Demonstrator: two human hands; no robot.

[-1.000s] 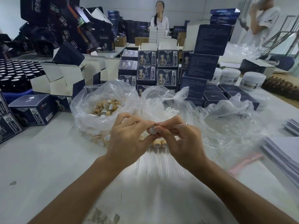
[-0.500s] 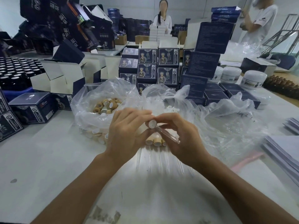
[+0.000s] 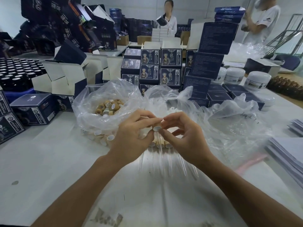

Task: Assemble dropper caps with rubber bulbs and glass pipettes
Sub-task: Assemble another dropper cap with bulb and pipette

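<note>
Dropper cap (image 3: 157,128) pinched between left hand (image 3: 132,136) and right hand (image 3: 183,136), fingertips together, white liner facing up. Keep pipette axial, press straight with slight twist, no side load on glass. Finished droppers (image 3: 159,145) just below hands; loose caps (image 3: 109,107) in bag beyond left hand.

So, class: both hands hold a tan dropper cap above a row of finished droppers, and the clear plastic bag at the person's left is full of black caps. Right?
Not quite. In the head view the clear plastic bag holds tan caps, not black. The rest stands: left hand and right hand hold the tan dropper cap above the row of finished droppers.
</note>
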